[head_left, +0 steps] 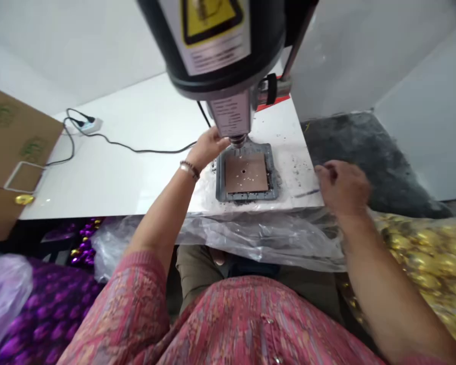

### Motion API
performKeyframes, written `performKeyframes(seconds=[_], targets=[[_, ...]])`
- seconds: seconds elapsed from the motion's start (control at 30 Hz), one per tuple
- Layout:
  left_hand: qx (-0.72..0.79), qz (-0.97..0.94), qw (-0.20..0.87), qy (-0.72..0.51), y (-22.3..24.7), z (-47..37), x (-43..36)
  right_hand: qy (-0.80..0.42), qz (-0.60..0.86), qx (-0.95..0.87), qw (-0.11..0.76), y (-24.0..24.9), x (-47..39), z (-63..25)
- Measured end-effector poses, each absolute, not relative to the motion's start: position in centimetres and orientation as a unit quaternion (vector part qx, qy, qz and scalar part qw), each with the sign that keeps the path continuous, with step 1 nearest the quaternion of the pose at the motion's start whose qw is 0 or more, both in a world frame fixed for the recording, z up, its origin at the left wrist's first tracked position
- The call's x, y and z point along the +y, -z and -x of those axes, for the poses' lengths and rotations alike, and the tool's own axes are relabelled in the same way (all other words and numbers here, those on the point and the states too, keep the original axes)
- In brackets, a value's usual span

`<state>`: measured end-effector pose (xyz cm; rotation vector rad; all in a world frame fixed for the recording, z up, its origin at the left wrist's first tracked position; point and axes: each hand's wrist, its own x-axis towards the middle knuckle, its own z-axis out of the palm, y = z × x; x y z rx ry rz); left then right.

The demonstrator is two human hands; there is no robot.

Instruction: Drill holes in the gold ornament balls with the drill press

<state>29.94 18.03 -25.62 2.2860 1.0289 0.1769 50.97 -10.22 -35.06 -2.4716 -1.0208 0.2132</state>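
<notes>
A black and silver drill press [228, 109] with a yellow warning label hangs over a grey metal base [220, 185]. On the base lies a square brown board [247, 175] with a small dark hole and pale chips. My left hand [209, 147] is beside the drill's chuck, fingertips close to it; whether they hold anything is hidden. At the table's right edge, my right hand [344, 186] is closed with the fingers curled, and a thin dark strip [306, 193] lies near its fingertips. What it may hold is too blurred to tell.
The white table [148, 121] bears dark debris around the base. A black cable runs left to a power strip [89, 125] near a cardboard box [19, 152]. Clear plastic [258, 235] hangs along the front edge. Gold balls [425, 253] are at right, purple ones [49, 304] at left.
</notes>
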Motion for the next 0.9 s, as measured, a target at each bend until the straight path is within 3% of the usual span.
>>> performKeyframes(seconds=[0.1, 0.23, 0.43, 0.57, 0.73, 0.9], targets=[[0.420, -0.872, 0.244, -0.053, 25.2, -21.2, 13.2, -0.082, 0.878, -0.414, 0.224, 33.0, -14.1, -49.0], [0.314, -0.904, 0.289, 0.003, 26.5, -13.0, 4.2, -0.264, 0.753, -0.579, 0.163, 32.2, -16.8, -43.4], [0.181, -0.947, 0.217, 0.153, 31.6, -11.6, -4.7, -0.492, 0.599, -0.631, -0.026, 33.9, -16.5, -33.2], [0.179, -0.942, 0.182, 0.217, 33.6, -8.5, -7.6, -0.611, 0.466, -0.637, -0.065, 33.0, -18.8, -28.7], [0.305, -0.901, 0.144, 0.271, 31.1, -2.5, -7.6, -0.601, 0.505, -0.616, -0.073, 31.6, -21.2, -30.8], [0.456, -0.876, 0.056, 0.149, 25.1, 0.3, -6.4, -0.483, 0.598, -0.628, -0.123, 31.5, -22.4, -34.8]])
